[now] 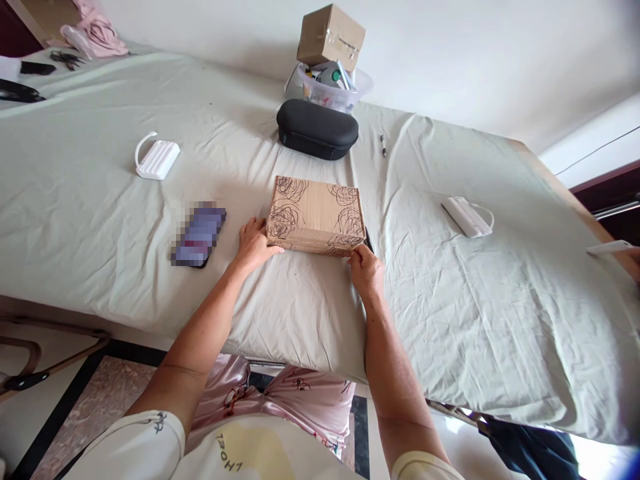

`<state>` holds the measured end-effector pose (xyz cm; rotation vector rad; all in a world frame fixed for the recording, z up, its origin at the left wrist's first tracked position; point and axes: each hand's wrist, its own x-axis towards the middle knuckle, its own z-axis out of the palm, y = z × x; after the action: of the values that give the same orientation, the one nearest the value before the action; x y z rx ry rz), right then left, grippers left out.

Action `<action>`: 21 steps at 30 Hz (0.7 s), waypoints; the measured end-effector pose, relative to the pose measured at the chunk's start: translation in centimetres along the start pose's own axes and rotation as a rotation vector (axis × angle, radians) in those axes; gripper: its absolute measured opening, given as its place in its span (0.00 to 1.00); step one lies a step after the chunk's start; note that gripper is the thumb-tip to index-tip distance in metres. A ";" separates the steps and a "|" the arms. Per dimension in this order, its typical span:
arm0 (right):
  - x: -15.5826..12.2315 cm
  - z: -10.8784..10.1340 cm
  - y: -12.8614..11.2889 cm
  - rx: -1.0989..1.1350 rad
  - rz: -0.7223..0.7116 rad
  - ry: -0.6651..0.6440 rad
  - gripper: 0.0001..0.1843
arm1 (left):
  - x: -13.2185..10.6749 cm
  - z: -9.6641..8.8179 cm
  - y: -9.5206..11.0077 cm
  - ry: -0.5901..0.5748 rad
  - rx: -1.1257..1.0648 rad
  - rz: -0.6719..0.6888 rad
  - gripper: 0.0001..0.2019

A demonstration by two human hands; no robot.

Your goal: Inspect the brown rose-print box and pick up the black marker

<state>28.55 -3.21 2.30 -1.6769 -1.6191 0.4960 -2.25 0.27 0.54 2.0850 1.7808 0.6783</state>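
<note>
A closed cardboard box (314,215) with scribbled rose drawings lies on the pale sheet-covered table (100,220) in front of me. My left hand (255,243) rests against its near left corner, fingers wrapped onto the side. At the near right corner my right hand (366,268) pinches the bottom edge of the box. A dark flat thing peeks out from under the box's right side.
A phone (199,236) lies left of the box. White power banks with cords sit at the far left (157,159) and at the right (467,216). Behind are a black zip case (317,129), a pen (383,145), a clear tub (334,90) and a taped carton (331,35).
</note>
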 end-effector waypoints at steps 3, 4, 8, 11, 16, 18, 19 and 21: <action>-0.1 0.3 0.0 0.084 0.049 0.106 0.14 | -0.1 -0.2 -0.3 -0.034 0.003 -0.013 0.40; -0.2 0.4 0.0 0.117 0.047 0.159 0.16 | -0.1 -0.3 -0.3 -0.042 -0.008 -0.020 0.44; -0.5 0.9 -0.1 0.207 -0.045 0.354 0.25 | -0.1 -1.2 0.2 0.035 -0.157 0.080 0.60; -0.8 1.1 -0.4 0.190 -0.136 0.417 0.25 | -0.1 -1.5 1.0 0.212 -0.277 0.209 0.63; -1.2 1.6 -1.3 0.088 -0.202 0.413 0.20 | -0.4 -0.9 1.9 0.399 -0.286 0.260 0.42; -1.1 1.8 -1.5 0.082 -0.181 0.424 0.19 | -0.5 -0.6 2.1 0.402 -0.278 0.254 0.34; -1.1 1.9 -1.6 0.097 -0.176 0.439 0.19 | -0.5 -0.4 2.1 0.402 -0.278 0.254 0.32; -0.8 2.0 -1.6 0.154 -0.185 0.468 0.17 | -0.5 -0.2 2.2 0.408 -0.288 0.258 0.31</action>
<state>25.91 -3.64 1.98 -1.3842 -1.3349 0.1160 -0.63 -0.61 1.81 2.0972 1.4887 1.4284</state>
